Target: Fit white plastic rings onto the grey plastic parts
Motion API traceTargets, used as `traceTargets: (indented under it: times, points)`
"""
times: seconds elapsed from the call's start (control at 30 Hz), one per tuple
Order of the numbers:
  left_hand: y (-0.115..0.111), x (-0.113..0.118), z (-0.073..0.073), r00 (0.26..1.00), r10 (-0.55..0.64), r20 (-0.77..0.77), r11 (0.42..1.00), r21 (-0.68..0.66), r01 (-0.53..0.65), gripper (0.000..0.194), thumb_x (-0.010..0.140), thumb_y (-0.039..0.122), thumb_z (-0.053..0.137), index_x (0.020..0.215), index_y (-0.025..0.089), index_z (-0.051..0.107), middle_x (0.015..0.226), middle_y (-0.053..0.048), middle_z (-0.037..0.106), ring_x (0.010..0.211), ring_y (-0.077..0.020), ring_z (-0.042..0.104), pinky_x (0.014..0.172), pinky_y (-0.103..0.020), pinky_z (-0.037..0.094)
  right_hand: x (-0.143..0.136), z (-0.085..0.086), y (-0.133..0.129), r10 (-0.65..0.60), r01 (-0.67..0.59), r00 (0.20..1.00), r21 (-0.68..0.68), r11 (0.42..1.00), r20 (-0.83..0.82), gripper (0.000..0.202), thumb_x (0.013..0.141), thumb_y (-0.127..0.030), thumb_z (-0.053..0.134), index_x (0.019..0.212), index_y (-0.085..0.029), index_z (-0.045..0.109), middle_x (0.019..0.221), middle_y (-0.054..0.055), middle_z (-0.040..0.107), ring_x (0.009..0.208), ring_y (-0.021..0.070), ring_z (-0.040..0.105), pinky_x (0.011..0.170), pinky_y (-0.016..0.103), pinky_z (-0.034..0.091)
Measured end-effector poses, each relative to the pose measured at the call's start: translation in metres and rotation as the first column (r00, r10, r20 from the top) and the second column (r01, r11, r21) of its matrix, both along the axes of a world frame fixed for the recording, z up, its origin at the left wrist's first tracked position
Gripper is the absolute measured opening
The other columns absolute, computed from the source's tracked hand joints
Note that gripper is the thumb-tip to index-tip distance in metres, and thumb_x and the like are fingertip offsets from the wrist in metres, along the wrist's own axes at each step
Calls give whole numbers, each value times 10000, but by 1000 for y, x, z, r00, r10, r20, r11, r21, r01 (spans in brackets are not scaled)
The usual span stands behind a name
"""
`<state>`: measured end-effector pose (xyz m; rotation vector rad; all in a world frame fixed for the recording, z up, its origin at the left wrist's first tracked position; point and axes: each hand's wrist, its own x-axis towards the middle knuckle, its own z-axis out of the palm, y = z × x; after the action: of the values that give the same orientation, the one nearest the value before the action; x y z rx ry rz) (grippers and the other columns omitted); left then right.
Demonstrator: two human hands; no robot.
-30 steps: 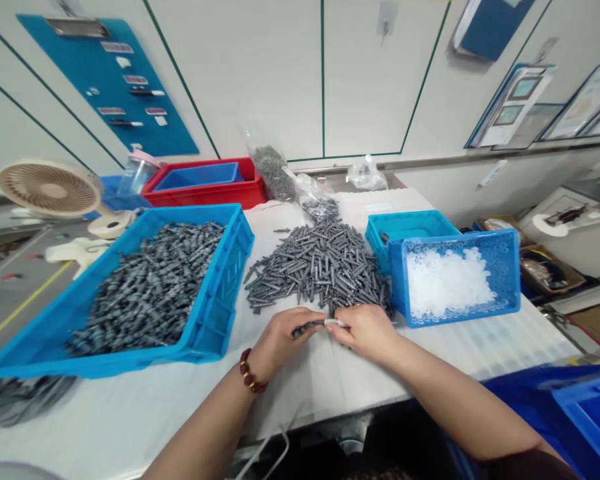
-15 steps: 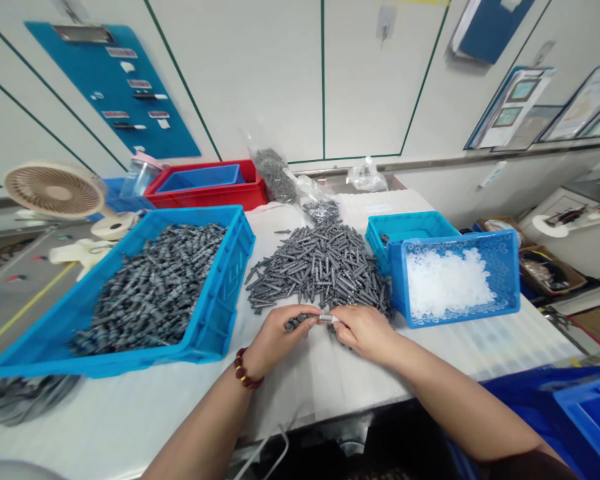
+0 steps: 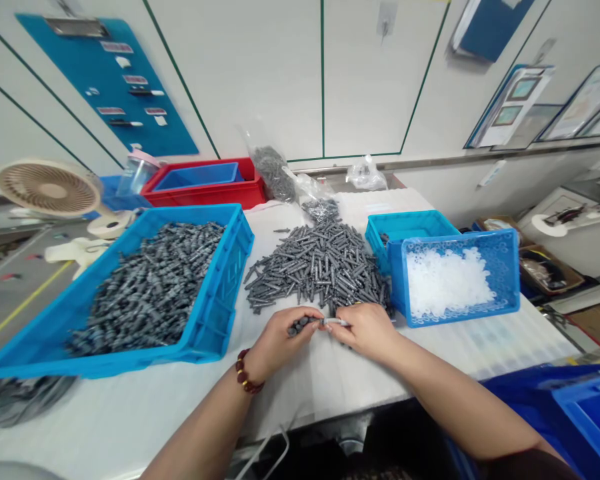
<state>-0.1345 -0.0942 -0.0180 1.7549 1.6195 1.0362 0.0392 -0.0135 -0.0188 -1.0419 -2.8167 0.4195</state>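
Observation:
Several dark grey ribbed plastic pieces (image 3: 300,325) are held in my left hand (image 3: 287,333), its fingers closed around them. My right hand (image 3: 365,328) pinches a small whitish tube-like piece (image 3: 336,322), whose near end meets the left fingertips. Both hands are close together over the white table covering (image 3: 300,393). Just beyond them lies a heap of grey ribbed pieces (image 3: 325,263). What else the right palm holds is mostly hidden.
A blue crate (image 3: 215,313) of grey parts stands on the left. To the right, a tilted blue bin (image 3: 403,280) holds small clear-white rings, beside a teal bin (image 3: 410,219). Behind are a red bin (image 3: 205,198), plastic bags (image 3: 275,175) and a fan (image 3: 50,189).
The whitish piece between my hands has shifted slightly right and shows more of its length. My hands stay in nearly the same place; the view has moved a little.

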Motion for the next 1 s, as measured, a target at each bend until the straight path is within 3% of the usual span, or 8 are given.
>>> traceTargets:
  times: [0.27, 0.43, 0.5, 0.63, 0.73, 0.83, 0.93, 1.0]
  points:
    - [3, -3, -4, 999, 41, 1, 998, 52, -41, 153, 805, 242, 513, 869, 185, 641, 705, -14, 694, 524, -115, 575, 596, -226, 478, -1, 2, -1, -102, 102, 995, 17, 995, 10, 330, 839, -462, 485, 697, -198, 624, 696, 37, 664, 674, 167, 589, 559, 246, 275]
    - [-11, -19, 27, 953, 297, -54, 937, 211, -280, 160, 798, 309, 538, 754, 186, 630, 684, -3, 669, 585, -129, 593, 618, -222, 480, 1, 2, 5, -43, 47, 994, 45, 998, -103, 200, 883, -272, 437, 829, -184, 608, 810, 45, 663, 778, 170, 586, 661, 247, 343]
    - [-24, -36, 50, 858, 494, -141, 842, 323, -432, 181, 777, 360, 573, 716, 197, 621, 722, -3, 667, 699, -159, 613, 702, -241, 482, 2, 1, 7, -15, 25, 987, 57, 998, -161, 196, 896, -227, 410, 904, -178, 600, 890, 56, 660, 837, 176, 581, 717, 255, 366]
    - [-46, -86, 90, 480, 800, -361, 599, 419, -683, 316, 757, 489, 568, 828, 183, 601, 821, -30, 638, 820, -229, 602, 802, -338, 465, 3, -3, 8, 8, 7, 978, 71, 997, -209, 215, 909, -238, 405, 994, -179, 593, 981, 68, 653, 898, 192, 579, 775, 274, 395]
    - [-51, -126, 99, 442, 681, -584, 660, 230, -715, 463, 767, 519, 524, 1001, 124, 585, 1017, -137, 618, 1021, -336, 548, 897, -459, 416, 3, -5, 9, 16, 3, 978, 89, 996, -210, 228, 911, -240, 410, 1024, -177, 599, 1008, 75, 654, 921, 197, 585, 793, 279, 408]
    - [-51, -142, 93, 422, 615, -666, 715, 247, -654, 490, 811, 483, 459, 1071, 83, 571, 1166, -207, 557, 1156, -371, 455, 984, -520, 326, 3, -7, 11, 22, 1, 977, 107, 994, -213, 235, 911, -244, 421, 1040, -182, 607, 1012, 75, 658, 913, 194, 596, 790, 278, 420]
    - [-46, -116, 76, 369, 616, -697, 761, 403, -508, 381, 880, 394, 396, 1082, 124, 573, 1135, -151, 581, 1117, -294, 491, 994, -464, 343, 4, -8, 12, 37, -14, 977, 111, 994, -210, 238, 910, -268, 433, 1058, -214, 611, 1000, 56, 666, 877, 188, 612, 749, 270, 435]
    - [-36, -83, 55, 380, 442, -813, 871, 288, -397, 287, 904, 288, 384, 1061, 153, 584, 1096, -122, 604, 1060, -236, 524, 949, -382, 400, 4, -8, 12, 46, -26, 977, 97, 995, -211, 243, 912, -283, 433, 1081, -244, 603, 1005, 36, 670, 863, 182, 623, 718, 262, 439]
